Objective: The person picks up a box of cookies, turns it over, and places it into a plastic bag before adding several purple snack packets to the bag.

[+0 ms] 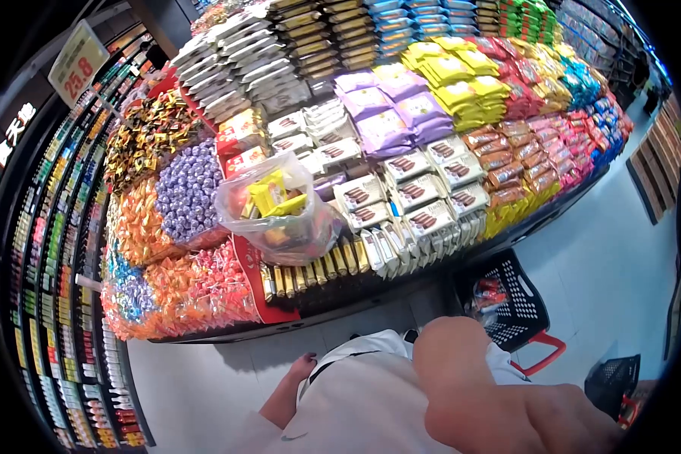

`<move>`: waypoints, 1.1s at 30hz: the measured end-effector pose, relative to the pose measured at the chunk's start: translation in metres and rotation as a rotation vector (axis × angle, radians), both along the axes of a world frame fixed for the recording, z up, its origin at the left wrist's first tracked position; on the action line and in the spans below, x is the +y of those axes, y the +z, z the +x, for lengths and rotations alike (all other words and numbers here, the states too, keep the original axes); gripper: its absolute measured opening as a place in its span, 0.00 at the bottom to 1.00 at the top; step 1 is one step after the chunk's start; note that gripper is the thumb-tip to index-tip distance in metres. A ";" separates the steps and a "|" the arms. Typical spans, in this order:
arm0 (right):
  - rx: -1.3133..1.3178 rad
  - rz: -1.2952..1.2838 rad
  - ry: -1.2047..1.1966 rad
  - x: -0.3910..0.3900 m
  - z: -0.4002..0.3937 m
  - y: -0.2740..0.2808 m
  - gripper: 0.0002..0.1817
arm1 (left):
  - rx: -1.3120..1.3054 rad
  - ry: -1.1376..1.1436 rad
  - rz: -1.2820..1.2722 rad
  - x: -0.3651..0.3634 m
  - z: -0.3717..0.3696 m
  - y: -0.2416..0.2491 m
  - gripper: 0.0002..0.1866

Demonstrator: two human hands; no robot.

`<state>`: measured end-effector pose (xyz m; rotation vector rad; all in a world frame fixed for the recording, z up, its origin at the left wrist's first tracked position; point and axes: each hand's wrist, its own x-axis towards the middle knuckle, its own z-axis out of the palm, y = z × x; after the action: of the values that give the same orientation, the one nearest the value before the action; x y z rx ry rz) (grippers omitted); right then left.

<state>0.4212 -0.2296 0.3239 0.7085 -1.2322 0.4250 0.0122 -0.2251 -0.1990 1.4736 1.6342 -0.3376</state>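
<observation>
Right hand [507,393] looms nearest the camera, blurred and bent; its fingers seem folded close together, but I cannot tell whether they grip anything. Beyond it spreads the candy display [340,303], tightly stocked with sweets, bars and boxed biscuits. On the floor, against the display's front edge and right of its middle, a black basket [528,303] holds some red packets [490,291] in what looks like clear wrap. The translucent bag [303,240] sits on the goods near the front edge, left of the middle, just right of a red divider [250,280]. It looks well filled, its mouth open and untied, with yellow packets [276,198] on top; neither hand touches it. Left hand [304,365] hangs low beside the white shirt [363,401], nearest the display's front edge, fingers too small to read.
</observation>
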 end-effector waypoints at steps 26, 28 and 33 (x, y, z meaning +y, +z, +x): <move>-0.109 -0.835 -0.715 0.080 -0.098 -0.128 0.30 | -0.142 0.164 0.018 -0.031 -0.130 -0.147 0.23; -0.108 -0.824 -0.705 0.089 -0.098 -0.127 0.30 | -0.168 0.195 -0.008 -0.039 -0.125 -0.140 0.24; -0.227 -0.802 -0.886 0.099 -0.104 -0.112 0.27 | -0.291 0.171 -0.083 -0.054 -0.117 -0.159 0.26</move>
<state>0.3172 -0.1302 0.2121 -0.5840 -1.3138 0.2142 -0.1050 -0.2793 -0.3579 1.2465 1.4801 -0.0887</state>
